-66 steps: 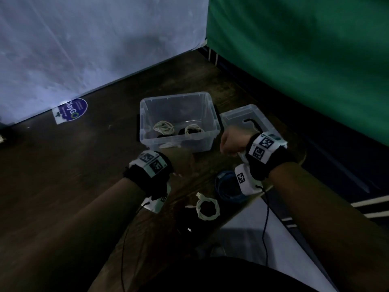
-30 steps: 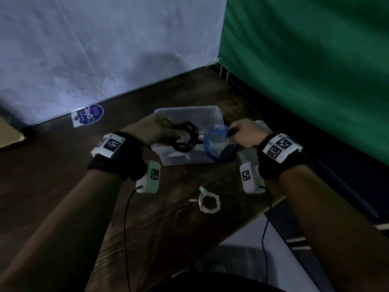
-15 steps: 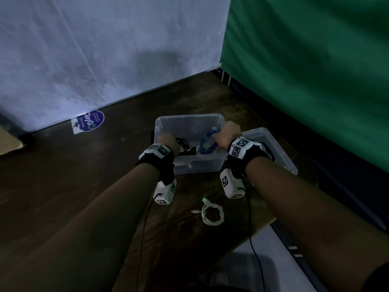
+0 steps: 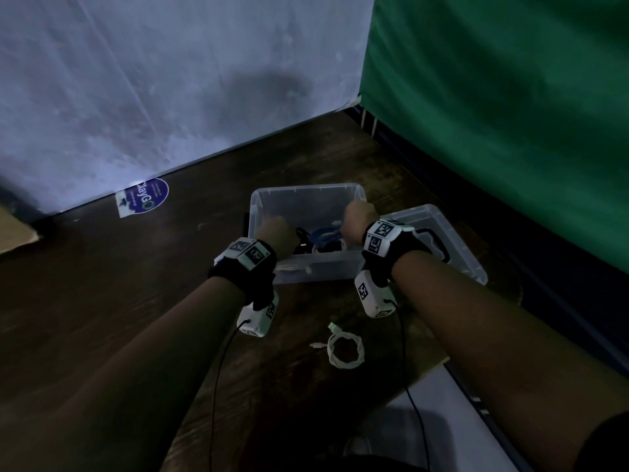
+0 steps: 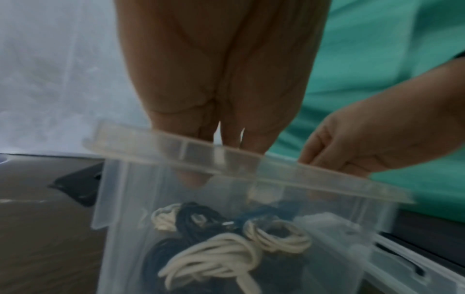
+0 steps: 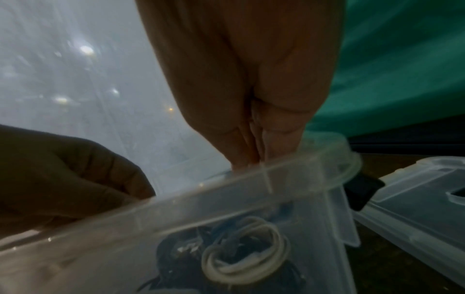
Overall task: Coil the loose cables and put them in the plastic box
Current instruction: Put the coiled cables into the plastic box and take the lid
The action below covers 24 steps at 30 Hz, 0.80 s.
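A clear plastic box point(image 4: 306, 190) stands on the dark wooden table. My left hand point(image 4: 275, 233) reaches down inside its left part with straight fingers point(image 5: 193, 177) and holds nothing. The black coil point(image 5: 196, 218) lies on the bottom below them. My right hand point(image 4: 357, 219) dips in at the right, with its fingertips pressed together on the blue cable point(image 4: 326, 235), which hangs low in the box. White coils point(image 5: 219, 252) lie on the box floor. Another coiled white cable point(image 4: 345, 349) lies on the table near the front edge.
The box's clear lid point(image 4: 459, 257) lies upside down just to its right. A flat black object point(image 5: 75, 187) sits behind the box. A blue round sticker point(image 4: 146, 197) is at the back left. The table's front edge point(image 4: 425, 369) runs close to the white coil.
Both hands carried the black and blue coils from in front of the box over its rim and down inside. The black coil now lies on the bottom, free of my left hand.
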Available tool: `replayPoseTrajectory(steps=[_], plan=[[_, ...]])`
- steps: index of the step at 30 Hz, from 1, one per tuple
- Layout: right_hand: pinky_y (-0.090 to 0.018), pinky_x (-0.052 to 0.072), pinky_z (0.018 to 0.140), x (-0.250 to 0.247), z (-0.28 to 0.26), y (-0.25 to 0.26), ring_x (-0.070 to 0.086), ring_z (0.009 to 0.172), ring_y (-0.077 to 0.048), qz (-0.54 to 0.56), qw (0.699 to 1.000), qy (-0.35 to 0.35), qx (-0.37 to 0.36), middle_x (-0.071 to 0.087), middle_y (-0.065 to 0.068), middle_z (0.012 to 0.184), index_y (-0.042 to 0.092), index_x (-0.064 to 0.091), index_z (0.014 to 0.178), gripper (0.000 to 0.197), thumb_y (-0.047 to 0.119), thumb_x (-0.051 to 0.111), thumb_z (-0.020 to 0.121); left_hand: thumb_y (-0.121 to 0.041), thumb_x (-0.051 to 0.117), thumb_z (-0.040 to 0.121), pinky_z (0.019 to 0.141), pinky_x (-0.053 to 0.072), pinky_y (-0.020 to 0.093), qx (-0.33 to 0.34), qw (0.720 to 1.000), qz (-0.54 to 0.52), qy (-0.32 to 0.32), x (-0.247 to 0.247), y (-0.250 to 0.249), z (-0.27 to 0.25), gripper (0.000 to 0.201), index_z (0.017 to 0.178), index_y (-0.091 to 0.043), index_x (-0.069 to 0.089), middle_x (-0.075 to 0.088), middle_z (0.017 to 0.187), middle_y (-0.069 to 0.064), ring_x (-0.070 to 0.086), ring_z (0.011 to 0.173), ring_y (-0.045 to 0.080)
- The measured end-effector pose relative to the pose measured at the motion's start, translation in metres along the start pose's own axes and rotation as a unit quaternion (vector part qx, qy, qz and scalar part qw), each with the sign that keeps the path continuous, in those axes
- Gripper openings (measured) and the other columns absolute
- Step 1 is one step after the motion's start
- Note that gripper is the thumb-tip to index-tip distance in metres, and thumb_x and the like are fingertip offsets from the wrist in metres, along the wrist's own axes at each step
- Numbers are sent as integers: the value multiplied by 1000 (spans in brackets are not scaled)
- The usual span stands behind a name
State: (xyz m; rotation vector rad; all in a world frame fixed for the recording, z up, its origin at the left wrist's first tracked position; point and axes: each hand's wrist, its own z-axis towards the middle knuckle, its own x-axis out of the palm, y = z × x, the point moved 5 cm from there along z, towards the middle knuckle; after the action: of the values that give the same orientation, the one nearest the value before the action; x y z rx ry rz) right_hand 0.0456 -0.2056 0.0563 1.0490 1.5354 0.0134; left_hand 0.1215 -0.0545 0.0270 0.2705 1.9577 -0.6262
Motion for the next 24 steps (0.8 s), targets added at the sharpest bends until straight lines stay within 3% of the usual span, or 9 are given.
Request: replayPoseTrajectory(steps=[2, 4, 7, 10, 13, 16, 19, 21, 24], plan=[[-30, 46, 94, -5, -1, -1, 58, 112, -24, 37, 999, -28, -13, 61, -12, 122, 4, 63, 117, 29, 16, 45, 98, -23, 50, 95, 69, 37, 23, 44, 997, -39, -51, -5, -9, -11, 19, 94, -9, 62, 58, 84, 1, 51, 78, 12], [-28, 49, 82, -11, -1, -4, 62, 102, -21, 23, 996, -75, -52, 66, -9, 113, 8, 65, 110, 23, 19, 54, 93, -26, 53, 94, 64, 36, 19, 96, 989, -91, -59, -13, -24, -27, 12, 84, -20, 58, 54, 76, -9, 51, 73, 6], [-27, 42, 71, -35, -18, -25, 59, 89, -19, 49, 983, -169, -54, 65, -8, 99, 8, 62, 101, 18, 21, 51, 95, -33, 55, 92, 71, 40, 25, 140, 987, -67, 38, -2, -43, -45, 21, 71, -29, 54, 53, 72, -11, 52, 73, 9], [-23, 36, 64, -46, -39, -62, 59, 90, -24, 70, 974, -216, -10, 59, -7, 88, 8, 58, 99, 19, 22, 45, 97, -30, 56, 92, 74, 40, 29, 144, 982, -29, 115, 31, -56, -64, 20, 84, -13, 63, 58, 81, -1, 55, 77, 17], [-23, 35, 71, -20, -51, -103, 58, 96, -26, 11, 991, -132, 25, 59, -9, 95, 8, 61, 102, 20, 20, 46, 97, -25, 50, 96, 87, 44, 36, 92, 975, 30, 200, 72, -56, -78, 35, 115, 2, 58, 60, 115, 18, 56, 107, 32], [-28, 44, 77, 20, -58, -134, 60, 95, -23, 28, 998, 3, 47, 62, -10, 98, 11, 61, 92, 14, 16, 49, 95, -38, 56, 91, 75, 47, 35, 41, 965, 24, 260, 114, -47, -85, 37, 101, -4, 63, 63, 100, 16, 61, 89, 28], [-29, 43, 77, 33, -63, -161, 57, 95, -24, -10, 997, -1, 70, 63, -13, 108, 6, 64, 101, 18, 15, 51, 93, -36, 58, 91, 74, 45, 28, 17, 970, 44, 237, 141, -44, -90, 38, 110, -3, 60, 62, 110, 11, 61, 100, 25], [-36, 45, 90, 27, -63, -176, 52, 112, -31, -68, 994, -38, 82, 55, -18, 125, 4, 60, 112, 25, 17, 51, 92, -27, 55, 93, 78, 46, 27, 7, 975, 43, 217, 145, -45, -89, 34, 116, -1, 57, 59, 119, 13, 59, 107, 26], [-43, 41, 98, 21, -60, -194, 41, 126, -34, -133, 984, 11, 114, 42, -16, 137, 7, 50, 124, 35, 17, 52, 91, -27, 55, 93, 73, 44, 25, 30, 980, 9, 196, 131, -57, -83, 30, 111, -3, 60, 60, 115, 12, 59, 101, 23]])
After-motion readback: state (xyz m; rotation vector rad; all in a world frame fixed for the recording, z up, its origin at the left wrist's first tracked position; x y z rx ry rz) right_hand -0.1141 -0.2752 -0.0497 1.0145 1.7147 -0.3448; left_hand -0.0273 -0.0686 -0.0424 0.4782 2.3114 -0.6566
